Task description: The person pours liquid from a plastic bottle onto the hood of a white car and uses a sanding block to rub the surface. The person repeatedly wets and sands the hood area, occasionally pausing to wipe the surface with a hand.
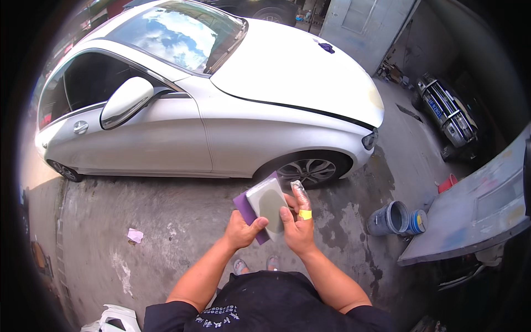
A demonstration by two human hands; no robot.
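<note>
My left hand (240,231) grips a stack at lower centre: a purple rectangular sheet or pad (241,203) beneath a pale block with a grey-green oval patch (267,208). My right hand (298,235) holds the pale block from the other side, thumb on its face. One raised finger of that hand has a silvery wrapping and a yellow band around it. Just beyond both hands stands the white car (238,133), its front wheel (310,173) behind the block.
A grey bucket (387,218), blue container (417,221) and red bucket (447,183) sit by a leaning panel (470,205). A dark vehicle (445,110) is at right. Pink paper (135,235) lies on the concrete floor (182,216). A white part (110,319) lies lower left.
</note>
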